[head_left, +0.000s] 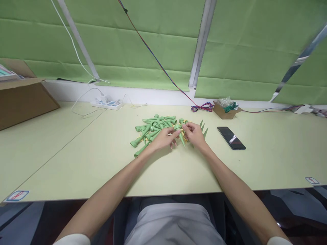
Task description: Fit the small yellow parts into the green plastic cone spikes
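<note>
My left hand point(166, 137) is closed on a green plastic spike point(181, 139), which hangs point down with its wide collar upward. Close beside the collar, the fingers of my right hand point(195, 134) are pinched together; whatever they hold is too small to make out. Left of and behind my hands lies a loose pile of similar green spikes point(143, 133). Small yellow pieces point(186, 136) are scattered between and behind my hands, partly covered by them. More green spike tips point(205, 132) stick out past my right hand.
A black phone point(231, 138) lies to the right. Behind it stand a small cardboard box point(226, 112) with plastic wrap and a bundled red-blue cable point(202, 107). A power strip point(108, 103) sits at the back left, near a large cardboard box point(25, 102).
</note>
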The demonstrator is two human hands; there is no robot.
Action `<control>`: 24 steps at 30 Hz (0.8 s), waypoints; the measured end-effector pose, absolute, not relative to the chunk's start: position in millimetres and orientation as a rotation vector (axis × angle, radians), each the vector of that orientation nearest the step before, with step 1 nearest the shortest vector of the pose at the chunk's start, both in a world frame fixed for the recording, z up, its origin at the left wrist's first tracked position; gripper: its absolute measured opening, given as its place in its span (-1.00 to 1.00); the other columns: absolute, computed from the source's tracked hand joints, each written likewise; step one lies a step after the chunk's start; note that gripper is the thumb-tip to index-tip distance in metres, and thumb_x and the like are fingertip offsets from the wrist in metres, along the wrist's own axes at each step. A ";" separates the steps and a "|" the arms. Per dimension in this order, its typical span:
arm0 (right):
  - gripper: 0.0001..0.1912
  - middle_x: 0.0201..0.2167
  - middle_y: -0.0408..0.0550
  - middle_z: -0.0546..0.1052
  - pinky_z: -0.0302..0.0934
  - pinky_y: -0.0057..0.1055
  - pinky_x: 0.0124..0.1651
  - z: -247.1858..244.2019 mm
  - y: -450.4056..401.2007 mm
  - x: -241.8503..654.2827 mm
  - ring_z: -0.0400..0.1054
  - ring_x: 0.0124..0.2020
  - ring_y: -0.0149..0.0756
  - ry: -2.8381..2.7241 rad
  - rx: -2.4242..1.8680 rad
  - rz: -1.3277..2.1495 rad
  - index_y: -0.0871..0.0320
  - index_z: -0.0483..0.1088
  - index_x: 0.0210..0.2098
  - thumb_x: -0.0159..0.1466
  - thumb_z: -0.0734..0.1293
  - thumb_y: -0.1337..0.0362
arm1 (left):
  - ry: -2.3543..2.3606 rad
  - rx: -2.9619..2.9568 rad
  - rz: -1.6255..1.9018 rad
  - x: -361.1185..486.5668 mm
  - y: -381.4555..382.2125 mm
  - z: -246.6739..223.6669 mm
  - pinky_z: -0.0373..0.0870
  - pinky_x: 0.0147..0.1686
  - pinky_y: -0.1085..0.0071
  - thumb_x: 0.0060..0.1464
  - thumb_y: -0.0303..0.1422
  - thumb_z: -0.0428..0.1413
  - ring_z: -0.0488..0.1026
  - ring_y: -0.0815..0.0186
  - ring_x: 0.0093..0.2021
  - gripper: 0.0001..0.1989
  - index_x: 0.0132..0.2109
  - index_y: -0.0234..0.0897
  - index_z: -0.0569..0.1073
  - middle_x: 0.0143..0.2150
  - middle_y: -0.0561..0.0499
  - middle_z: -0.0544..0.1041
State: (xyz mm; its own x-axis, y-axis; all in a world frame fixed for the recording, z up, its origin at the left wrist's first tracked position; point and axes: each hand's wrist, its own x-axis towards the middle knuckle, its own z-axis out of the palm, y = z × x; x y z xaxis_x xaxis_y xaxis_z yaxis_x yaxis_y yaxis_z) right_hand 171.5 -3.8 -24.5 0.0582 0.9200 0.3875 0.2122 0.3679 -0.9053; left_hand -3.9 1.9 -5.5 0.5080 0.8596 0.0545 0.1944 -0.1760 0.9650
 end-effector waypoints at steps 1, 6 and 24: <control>-0.49 -0.71 -0.23 0.24 -0.06 -0.40 -0.58 -24.5 -4.0 171.5 0.05 -0.67 -0.42 -1.440 -1.103 0.752 0.09 0.29 -0.51 0.21 0.36 -0.22 | 0.898 1.704 0.781 -4.4 2.1 -5.9 0.39 -0.63 0.44 0.07 0.09 0.24 0.53 0.32 -0.46 -0.50 -0.32 -0.29 0.37 -0.29 -0.02 0.50; -0.50 -0.73 -0.24 0.22 -0.08 -0.40 -0.58 -24.1 -4.6 171.9 0.04 -0.67 -0.41 -1.450 -1.132 0.769 0.08 0.25 -0.53 0.22 0.35 -0.20 | 0.923 1.904 0.873 -7.9 5.9 -11.6 0.29 -0.62 0.43 0.12 -0.05 0.23 0.48 0.35 -0.50 -0.64 -0.28 -0.26 0.37 -0.21 -0.02 0.54; -0.47 -0.74 -0.28 0.17 -0.06 -0.41 -0.59 -26.2 -2.3 170.4 0.05 -0.69 -0.43 -1.353 -1.078 0.741 0.08 0.27 -0.52 0.22 0.37 -0.23 | 1.049 1.941 0.961 -2.4 0.7 -8.7 0.41 -0.33 0.41 0.20 -0.02 0.19 0.47 0.40 -0.38 -0.40 0.26 -0.22 0.32 0.15 -0.16 0.45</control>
